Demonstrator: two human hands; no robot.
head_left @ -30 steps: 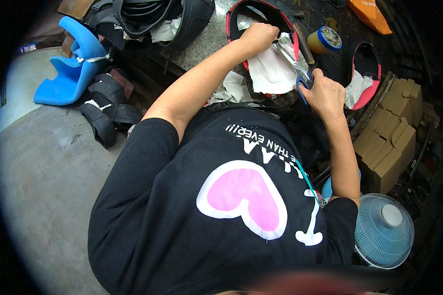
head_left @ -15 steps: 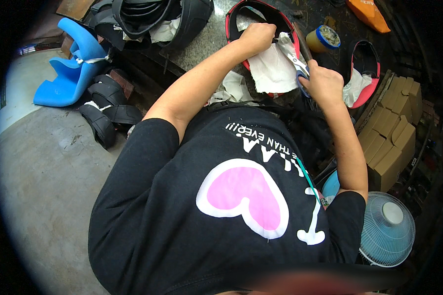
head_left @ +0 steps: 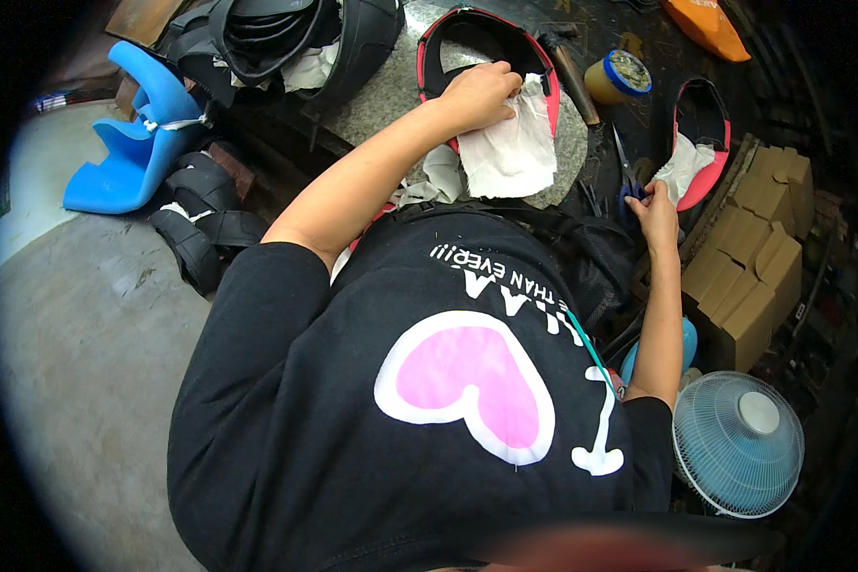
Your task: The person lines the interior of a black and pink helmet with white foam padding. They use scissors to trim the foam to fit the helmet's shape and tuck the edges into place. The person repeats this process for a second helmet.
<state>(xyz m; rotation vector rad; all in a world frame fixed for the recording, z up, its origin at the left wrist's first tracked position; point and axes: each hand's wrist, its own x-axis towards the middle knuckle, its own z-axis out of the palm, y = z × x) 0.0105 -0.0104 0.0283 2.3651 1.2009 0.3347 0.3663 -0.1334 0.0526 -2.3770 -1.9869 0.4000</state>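
My left hand point(head_left: 484, 95) is closed on the edge of a black shoe upper with red trim point(head_left: 427, 71). Its fingers also pinch a white cloth piece point(head_left: 510, 160) that hangs over the upper's near side. Farther right, my right hand point(head_left: 658, 217) has its fingertips at the dark blue handles of a pair of scissors point(head_left: 625, 164), whose blades point away from me. Those fingers hide part of the handles. Right beside them lies a second black and red upper point(head_left: 711, 181) with a white cloth point(head_left: 682, 170) on it.
A hammer point(head_left: 574, 84) and a yellow jar with a blue rim point(head_left: 618, 78) stand beyond the hands. Black uppers point(head_left: 372, 38) are heaped at far left, near a blue foam piece point(head_left: 143, 138). Cardboard boxes point(head_left: 748, 253) and a fan point(head_left: 742, 443) are at right.
My right hand has carried the scissors right, away from the white cloth, toward the second upper. My left hand and the first upper have shifted slightly left, and the cloth hangs more openly.
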